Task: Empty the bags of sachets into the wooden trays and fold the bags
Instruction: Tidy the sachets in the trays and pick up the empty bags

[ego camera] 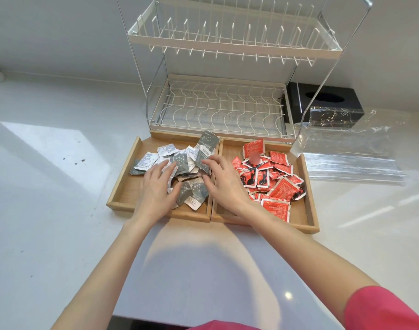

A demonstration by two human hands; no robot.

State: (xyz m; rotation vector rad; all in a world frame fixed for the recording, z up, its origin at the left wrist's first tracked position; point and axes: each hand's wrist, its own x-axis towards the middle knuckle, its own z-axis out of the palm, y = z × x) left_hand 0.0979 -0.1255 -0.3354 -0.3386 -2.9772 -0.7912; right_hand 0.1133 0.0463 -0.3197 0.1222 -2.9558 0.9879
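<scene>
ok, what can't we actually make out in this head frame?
- Grey sachets under both hands: hidden by left hand and right hand.
- Sachet print: too small.
- One red sachet: partly blurred.
- Clear bags: count unclear, transparent and overlapping.
- Dish rack: top cut off.

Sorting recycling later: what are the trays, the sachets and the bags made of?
Trays: light, matte wood, apparently; grain shows. Grey sachets and red sachets: probably foil or plastic film, crinkled and shiny-edged. Bags: clear, glossy plastic film.

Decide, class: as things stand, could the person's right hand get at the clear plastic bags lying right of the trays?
Probably yes. The right hand rests on the grey sachets, holding nothing, and the clear plastic bags lie flat with nothing on them; it need only pass over the red sachets.
</scene>
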